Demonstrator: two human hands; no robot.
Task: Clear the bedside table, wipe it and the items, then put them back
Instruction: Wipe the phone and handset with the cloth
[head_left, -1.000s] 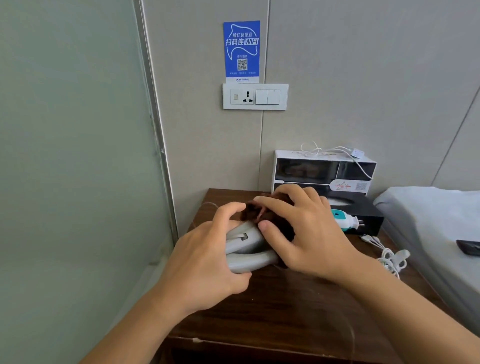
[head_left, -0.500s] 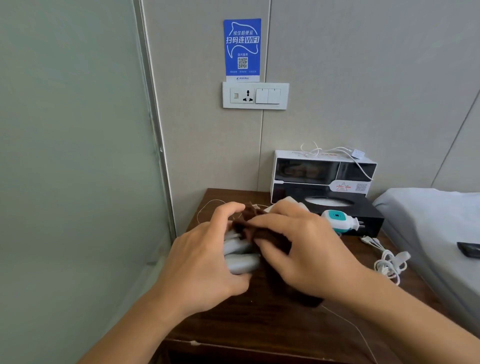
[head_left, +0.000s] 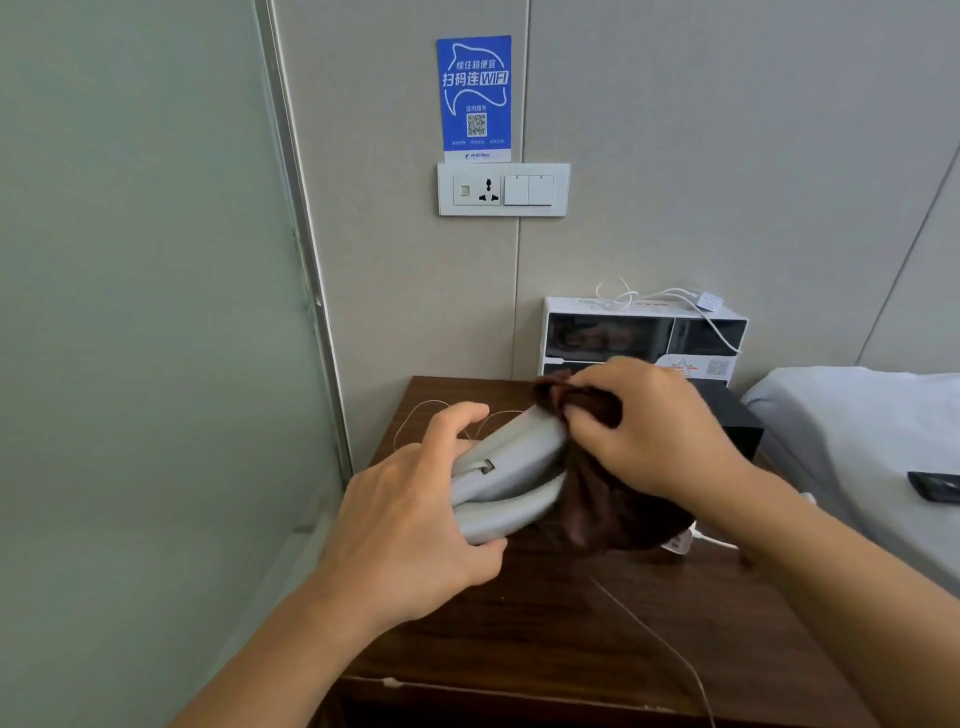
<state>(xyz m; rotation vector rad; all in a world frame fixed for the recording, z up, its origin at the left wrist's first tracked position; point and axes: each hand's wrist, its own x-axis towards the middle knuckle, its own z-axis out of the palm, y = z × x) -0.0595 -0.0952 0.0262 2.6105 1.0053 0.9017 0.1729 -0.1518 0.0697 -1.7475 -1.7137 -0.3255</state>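
Head camera view, looking down at a dark wooden bedside surface (head_left: 545, 629) set against a grey wall. Left hand (head_left: 415, 525) curls around a grey, curved plastic device (head_left: 511, 478), thumb under it and fingers over its top, holding it just above the wood. Right hand (head_left: 649, 426) pinches a bunched dark brown cloth (head_left: 602, 499) against the device's far end — the rest of the cloth hangs down onto the wood. Behind the hands stands a white and black box (head_left: 644, 332) with a white cable (head_left: 670, 301) lying on top. A thin white cord (head_left: 654, 634) trails across the wood toward the near edge. To the right is a bed (head_left: 857, 415) with a white sheet. On the wall sit a socket panel (head_left: 503, 189) and a blue WiFi sign (head_left: 474, 96).
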